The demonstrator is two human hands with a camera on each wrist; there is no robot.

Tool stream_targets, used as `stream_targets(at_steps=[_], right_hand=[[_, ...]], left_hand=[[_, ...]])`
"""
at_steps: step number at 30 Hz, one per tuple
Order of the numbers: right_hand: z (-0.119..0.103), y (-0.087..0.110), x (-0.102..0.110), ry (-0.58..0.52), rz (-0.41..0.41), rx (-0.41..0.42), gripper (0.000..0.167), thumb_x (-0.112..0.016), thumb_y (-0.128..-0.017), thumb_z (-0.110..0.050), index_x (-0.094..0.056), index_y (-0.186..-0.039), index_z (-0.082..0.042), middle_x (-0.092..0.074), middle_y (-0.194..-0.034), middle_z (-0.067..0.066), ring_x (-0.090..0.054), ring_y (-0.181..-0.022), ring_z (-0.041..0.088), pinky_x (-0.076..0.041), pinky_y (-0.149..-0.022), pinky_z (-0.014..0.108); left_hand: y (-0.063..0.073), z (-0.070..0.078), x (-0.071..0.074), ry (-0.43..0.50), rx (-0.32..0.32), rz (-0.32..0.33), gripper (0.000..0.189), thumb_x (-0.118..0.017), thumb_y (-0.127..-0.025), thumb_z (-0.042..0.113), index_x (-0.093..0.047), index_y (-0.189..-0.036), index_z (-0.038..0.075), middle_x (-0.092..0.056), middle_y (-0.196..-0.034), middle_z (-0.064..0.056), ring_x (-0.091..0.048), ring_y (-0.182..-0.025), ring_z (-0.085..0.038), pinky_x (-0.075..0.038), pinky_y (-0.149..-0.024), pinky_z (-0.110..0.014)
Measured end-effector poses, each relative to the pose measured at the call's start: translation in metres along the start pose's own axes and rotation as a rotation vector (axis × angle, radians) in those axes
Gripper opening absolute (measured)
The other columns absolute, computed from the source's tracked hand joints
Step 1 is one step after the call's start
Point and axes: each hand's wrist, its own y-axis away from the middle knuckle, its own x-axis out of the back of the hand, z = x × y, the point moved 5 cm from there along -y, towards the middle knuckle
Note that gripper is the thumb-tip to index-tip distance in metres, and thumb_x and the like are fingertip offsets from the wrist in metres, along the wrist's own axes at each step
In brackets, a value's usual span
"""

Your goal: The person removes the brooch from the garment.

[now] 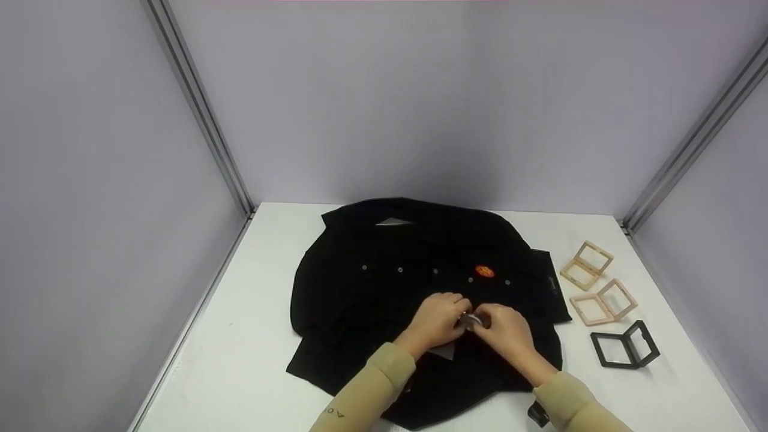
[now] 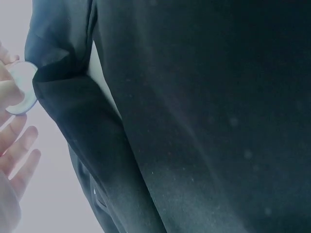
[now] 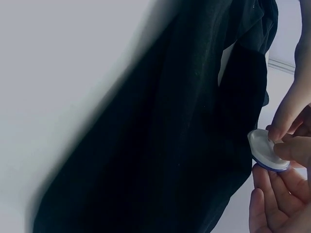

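A black buttoned shirt [image 1: 414, 246] lies spread on the white table, with a red-orange patch on it. Over its near half, my left hand [image 1: 439, 318] and my right hand [image 1: 506, 329] meet at a small round disc [image 1: 471, 321]. Both hands pinch this disc between thumb and fingers. Up close in the right wrist view, the disc [image 3: 266, 149] looks pale and glossy with a blue rim, and a thumb presses its face. The left wrist view catches only part of the disc [image 2: 23, 87] at its left edge. Dark cloth fills most of both wrist views.
Along the table's right side stand three opened hinged frames: a light wooden one [image 1: 587, 266], a pinkish wooden one [image 1: 603, 303] and a black one [image 1: 625, 347]. Pale panels [image 1: 384, 120] wall in the back and both sides. A small black object [image 1: 538, 414] sits by the right sleeve.
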Motion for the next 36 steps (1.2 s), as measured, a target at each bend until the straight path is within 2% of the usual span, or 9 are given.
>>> stream_targets(at_steps=[7,17,24,36], right_hand=[[0.000,0.000,0.003,0.001,0.027,0.006,0.013,-0.088,-0.082,-0.015,-0.075,-0.080,-0.017,-0.072,-0.076,-0.002,-0.062,-0.066,0.011,-0.051,-0.061,0.034],[0.005,-0.002,0.006,0.012,0.029,0.005,0.012,-0.087,-0.081,-0.015,-0.076,-0.081,-0.016,-0.072,-0.074,-0.003,-0.061,-0.065,0.012,-0.050,-0.061,0.035],[0.007,-0.002,0.009,0.003,0.032,0.000,0.010,-0.086,-0.081,-0.015,-0.076,-0.080,-0.017,-0.070,-0.072,-0.004,-0.059,-0.065,0.011,-0.049,-0.061,0.035],[0.011,0.000,0.013,0.015,0.028,-0.009,0.011,-0.085,-0.083,-0.014,-0.075,-0.081,-0.016,-0.070,-0.073,-0.003,-0.059,-0.065,0.011,-0.049,-0.062,0.035]], left_hand=[[0.004,-0.007,-0.002,0.002,0.005,-0.031,0.016,-0.079,-0.088,0.030,-0.073,-0.102,0.023,-0.072,-0.094,0.009,-0.069,-0.086,-0.010,-0.058,-0.080,-0.029],[0.005,-0.020,0.007,-0.033,0.012,-0.042,0.021,-0.082,-0.086,0.028,-0.072,-0.102,0.020,-0.071,-0.095,0.005,-0.069,-0.088,-0.014,-0.057,-0.080,-0.032],[0.012,-0.028,0.006,-0.065,0.027,-0.055,0.027,-0.083,-0.086,0.034,-0.071,-0.105,0.020,-0.071,-0.101,0.004,-0.069,-0.094,-0.016,-0.058,-0.083,-0.035],[0.025,-0.047,0.004,-0.084,0.149,-0.113,0.052,-0.088,-0.083,0.038,-0.066,-0.126,0.020,-0.067,-0.123,-0.001,-0.066,-0.112,-0.021,-0.057,-0.099,-0.042]])
